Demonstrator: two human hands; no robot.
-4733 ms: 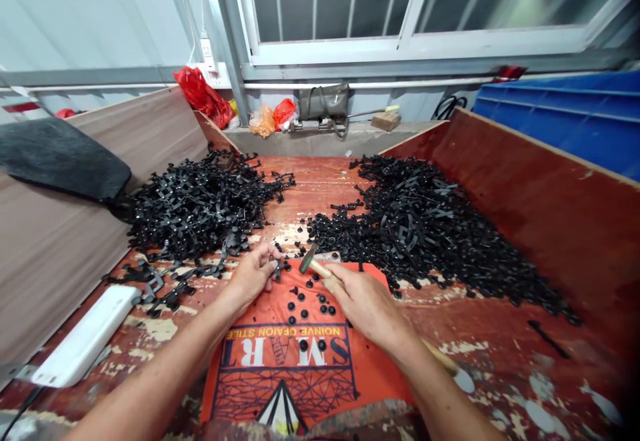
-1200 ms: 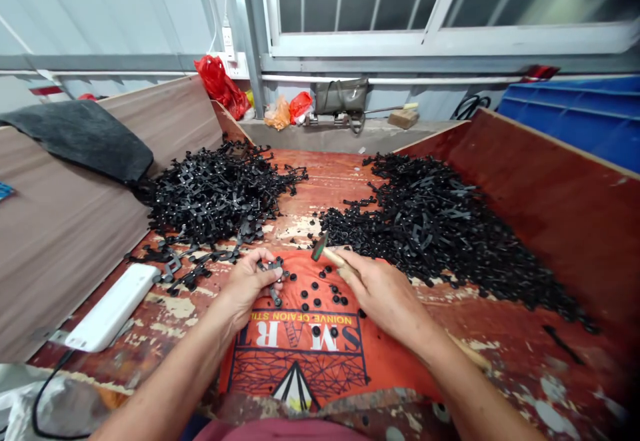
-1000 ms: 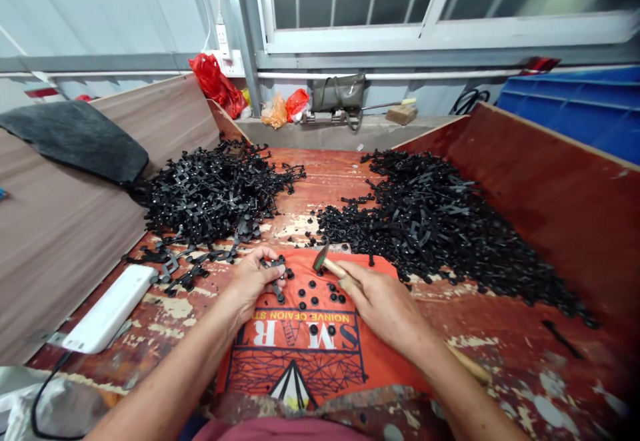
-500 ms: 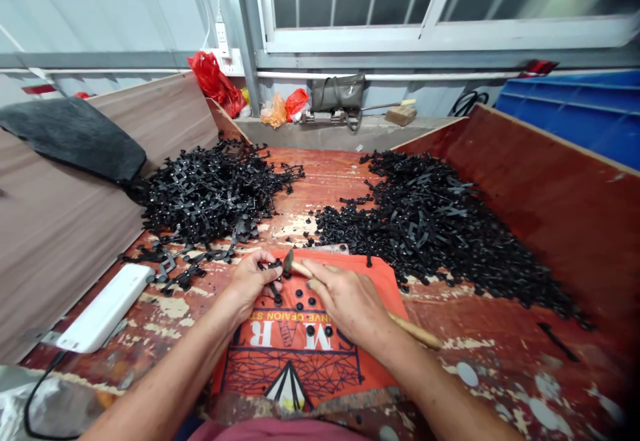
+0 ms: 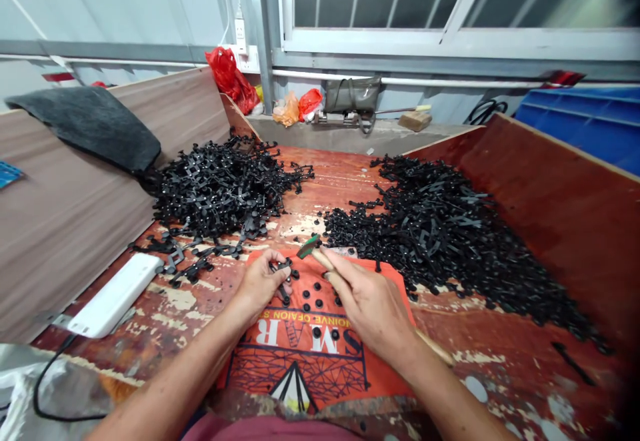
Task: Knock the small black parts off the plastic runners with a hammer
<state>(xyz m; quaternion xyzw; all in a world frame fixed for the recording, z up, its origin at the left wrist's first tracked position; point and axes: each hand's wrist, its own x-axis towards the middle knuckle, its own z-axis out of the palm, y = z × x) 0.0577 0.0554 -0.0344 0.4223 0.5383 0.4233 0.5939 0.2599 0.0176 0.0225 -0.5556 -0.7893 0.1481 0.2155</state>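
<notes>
My left hand pinches a small black jointed part over the orange printed cloth. In my right hand is a small hammer with a wooden handle; its dark head, greenish on top, is raised just right of the part and apart from it. The handle's far end sticks out beyond my right wrist. Several round black pieces lie loose on the cloth between my hands.
Heaps of black linked parts and smaller black pieces lie left and right. A white power bank-like box with a cable sits at left. Wooden boards wall both sides; a blue crate stands beyond the right one.
The hammer head has lifted away from the black part and swung up to the right. My left hand keeps its pinch. The whole view has shifted slightly.
</notes>
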